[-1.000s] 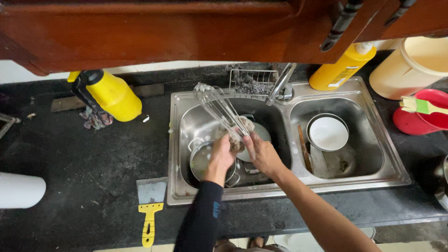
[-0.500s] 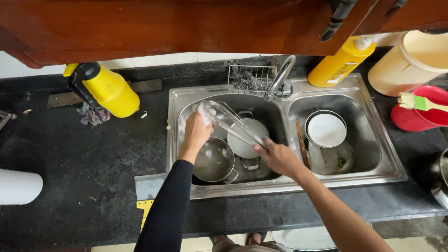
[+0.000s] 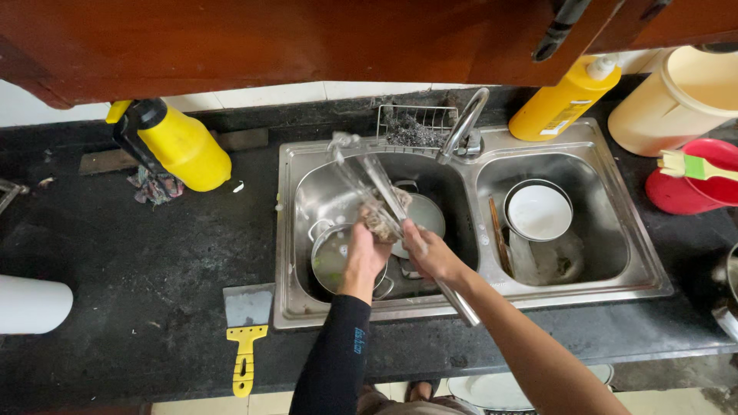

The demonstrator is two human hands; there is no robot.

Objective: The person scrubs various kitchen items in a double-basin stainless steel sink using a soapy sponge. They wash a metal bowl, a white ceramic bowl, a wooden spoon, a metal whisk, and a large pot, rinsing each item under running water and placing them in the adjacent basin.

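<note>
Since half a second ago the left hand (image 3: 364,257) has come off the sink's far-left edge and back to the middle of the left basin, where it now presses a greyish scrub pad (image 3: 382,217) against the whisk (image 3: 367,180); fingers closed around the pad. Right hand (image 3: 427,252) is closed on the whisk's metal handle, whose end sticks out past the sink's front rim. Whisk is tilted, wire head up and away toward the back-left corner, held over the left basin, not resting on anything I can see.

Below the hands: a steel pot (image 3: 332,257) with some water in it, just left of the left hand, and a round lid or plate (image 3: 427,215) behind the hands. Double steel sink (image 3: 286,253) set in a dark countertop (image 3: 138,261). Right basin holds a white bowl (image 3: 539,211). Faucet (image 3: 465,123) stands between the basins, with a wire rack (image 3: 415,127) holding steel wool just left of it.

On the counter: yellow spray bottle (image 3: 175,144) well left of the sink, yellow-handled scraper (image 3: 246,330) near the front-left corner of the sink, yellow squeeze bottle (image 3: 565,100) behind the right basin.
</note>
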